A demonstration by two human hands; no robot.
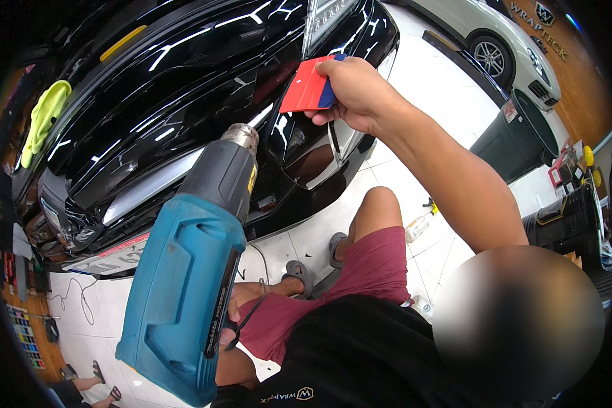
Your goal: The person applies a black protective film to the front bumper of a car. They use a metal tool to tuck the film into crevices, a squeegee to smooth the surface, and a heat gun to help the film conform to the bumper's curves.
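Note:
In my right hand (360, 94) is a flat red squeegee (304, 87) with a dark blue edge strip, pinched between thumb and fingers. It is held at the front corner of a glossy black car (211, 88), just below the headlight (328, 19); whether it touches the panel I cannot tell. My left hand (230, 325) grips a teal and dark grey heat gun (183, 272), close to the camera. The heat gun hides most of that hand. Its metal nozzle (241, 138) points up toward the black bumper. Whether it is running does not show.
A yellow-green cloth (46, 119) and a yellow strip-shaped tool (124, 43) lie on the car. On the white tiles stand a spray bottle (420, 226) and a dark bin (520, 129). Behind is a white car (496, 44). Another person's legs (92, 387) show at lower left.

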